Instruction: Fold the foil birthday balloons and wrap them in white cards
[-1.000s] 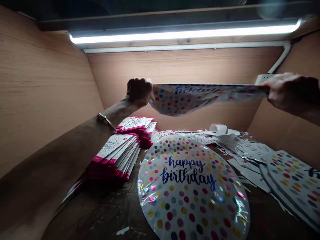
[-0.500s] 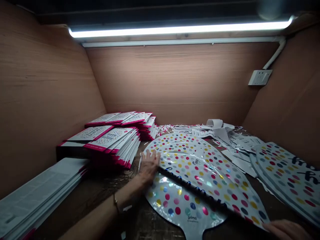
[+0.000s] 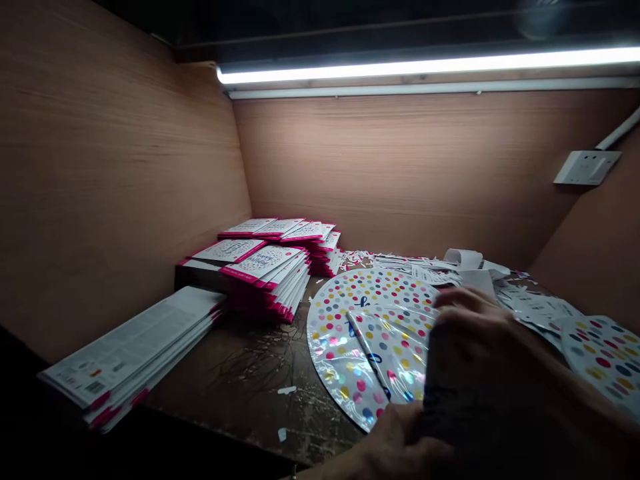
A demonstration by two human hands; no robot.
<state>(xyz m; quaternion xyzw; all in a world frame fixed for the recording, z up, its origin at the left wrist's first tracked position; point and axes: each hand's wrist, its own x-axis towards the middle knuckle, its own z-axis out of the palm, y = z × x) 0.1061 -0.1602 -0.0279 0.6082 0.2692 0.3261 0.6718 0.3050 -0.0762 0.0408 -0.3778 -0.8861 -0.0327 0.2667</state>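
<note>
Two polka-dot foil balloons lie stacked on the wooden worktop, the lower one a round silver balloon (image 3: 334, 347) and the upper one a shiny layer (image 3: 395, 347) with a dark creased edge running across it. My right hand (image 3: 475, 327) is blurred over the right side of the stack, fingers curled toward it. My left hand (image 3: 400, 443) sits at the stack's lower edge, touching or very near the foil. A dark blurred shape between my hands hides the stack's right part. Whether either hand grips the foil is hidden by the blur.
Stacks of pink-edged packaged cards (image 3: 265, 263) stand at the back left, with white packs (image 3: 130, 347) at the front left. Paper scraps (image 3: 530, 307) lie at the back right, beside another dotted balloon (image 3: 605, 363). Wooden walls (image 3: 120, 167) enclose the worktop (image 3: 250, 373).
The lifted balloon now lies on the flat one. My left hand has moved from the stack's left rim to its lower edge, my right hand has come over it, and the view has shifted.
</note>
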